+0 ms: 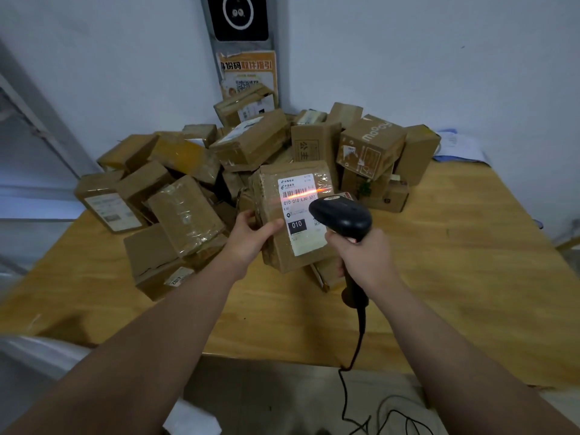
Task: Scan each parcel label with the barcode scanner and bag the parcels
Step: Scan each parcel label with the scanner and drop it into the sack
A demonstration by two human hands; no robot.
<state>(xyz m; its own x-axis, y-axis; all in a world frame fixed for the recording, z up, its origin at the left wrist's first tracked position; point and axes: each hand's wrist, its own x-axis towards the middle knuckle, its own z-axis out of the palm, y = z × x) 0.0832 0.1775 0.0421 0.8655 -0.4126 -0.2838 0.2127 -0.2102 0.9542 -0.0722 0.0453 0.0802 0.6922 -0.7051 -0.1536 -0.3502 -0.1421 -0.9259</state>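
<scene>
My left hand [252,233] grips a brown cardboard parcel [276,246] by its left edge, thumb across the front, tilting it up above the table. Its white label [299,211] faces me. An orange-red scan line crosses the barcode near the label's top. My right hand [361,255] holds the handle of a black barcode scanner [342,218], whose head covers the label's right side. The scanner's black cable [354,350] hangs down over the table's front edge to the floor.
A heap of several cardboard parcels [188,211] fills the back of the wooden table [455,277], up to the corner of the walls. Papers [461,146] lie at the back right. A white bag or sheet [40,350] shows at the lower left.
</scene>
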